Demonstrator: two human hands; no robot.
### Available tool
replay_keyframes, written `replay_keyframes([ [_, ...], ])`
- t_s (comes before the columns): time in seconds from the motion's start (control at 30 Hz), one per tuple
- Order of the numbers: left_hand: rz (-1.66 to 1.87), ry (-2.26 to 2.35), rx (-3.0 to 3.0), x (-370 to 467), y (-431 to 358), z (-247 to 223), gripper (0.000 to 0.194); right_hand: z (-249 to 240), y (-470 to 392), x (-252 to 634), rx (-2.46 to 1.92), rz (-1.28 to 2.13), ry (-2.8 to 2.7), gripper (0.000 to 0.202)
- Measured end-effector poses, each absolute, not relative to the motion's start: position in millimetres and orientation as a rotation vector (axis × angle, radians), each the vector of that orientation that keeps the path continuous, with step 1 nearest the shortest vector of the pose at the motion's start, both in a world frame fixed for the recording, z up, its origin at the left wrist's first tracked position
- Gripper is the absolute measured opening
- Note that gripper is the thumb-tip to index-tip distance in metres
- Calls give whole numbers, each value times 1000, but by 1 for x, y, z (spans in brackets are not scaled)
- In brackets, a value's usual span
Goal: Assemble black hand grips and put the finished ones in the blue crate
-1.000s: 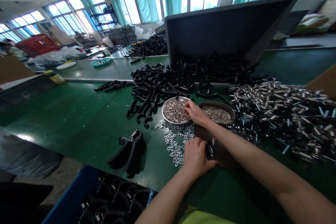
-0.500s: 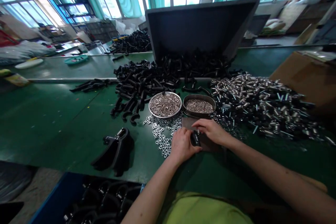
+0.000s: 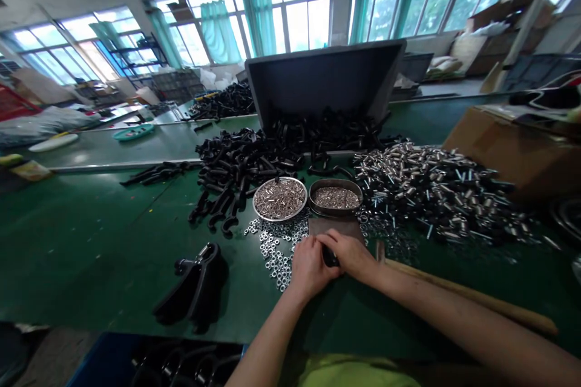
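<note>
My left hand [image 3: 310,269] is closed around a small black plastic part [image 3: 330,257], held low over the near edge of a flat metal plate [image 3: 342,227]. My right hand [image 3: 351,255] bends over the same part from the right, its fingertips meeting those of the left. Both hands mostly cover the part, and any small piece under the right fingertips is hidden. Loose metal nuts [image 3: 276,254] are scattered just left of my hands. Beyond the plate are a round dish [image 3: 280,217] of small metal pins and an oval tin [image 3: 336,211] of tiny metal pieces.
A wooden-handled hammer [image 3: 472,293] lies beside my right forearm. A black clamp-like assembly [image 3: 193,284] stands at left. Black parts [image 3: 245,160] spill from a tipped grey bin [image 3: 327,81]. Metal fittings [image 3: 431,187] pile up at right before a cardboard box [image 3: 503,151]. A blue crate [image 3: 104,363] sits below.
My right fingertips have moved left and down onto the black part, covering the shiny metal piece seen on it before. The view has tilted up, and the hammer has come into fuller sight.
</note>
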State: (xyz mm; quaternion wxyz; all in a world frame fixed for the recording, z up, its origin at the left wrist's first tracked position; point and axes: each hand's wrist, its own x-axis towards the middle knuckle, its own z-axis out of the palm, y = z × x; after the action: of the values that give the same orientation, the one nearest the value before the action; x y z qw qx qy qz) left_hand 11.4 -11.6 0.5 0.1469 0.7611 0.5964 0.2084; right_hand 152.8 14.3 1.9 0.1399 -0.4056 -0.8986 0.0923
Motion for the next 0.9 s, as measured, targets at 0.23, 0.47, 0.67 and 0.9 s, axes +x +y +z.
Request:
replay_keyframes([
  [0.23, 577, 1600, 2288, 9, -18, 7, 64, 21, 68, 205, -1468, 220, -2247, 23],
  [0.47, 498, 1601, 2341, 10, -20, 9, 65, 32, 156, 191, -1649, 275, -2457, 13],
  [0.67, 487, 1579, 2291, 8, -20, 5, 68, 18, 175, 167, -1727, 398, -2513, 27],
  [0.9, 494, 1533, 2269, 9, -14, 7, 68, 23, 168, 171, -1692, 425, -2278, 14],
])
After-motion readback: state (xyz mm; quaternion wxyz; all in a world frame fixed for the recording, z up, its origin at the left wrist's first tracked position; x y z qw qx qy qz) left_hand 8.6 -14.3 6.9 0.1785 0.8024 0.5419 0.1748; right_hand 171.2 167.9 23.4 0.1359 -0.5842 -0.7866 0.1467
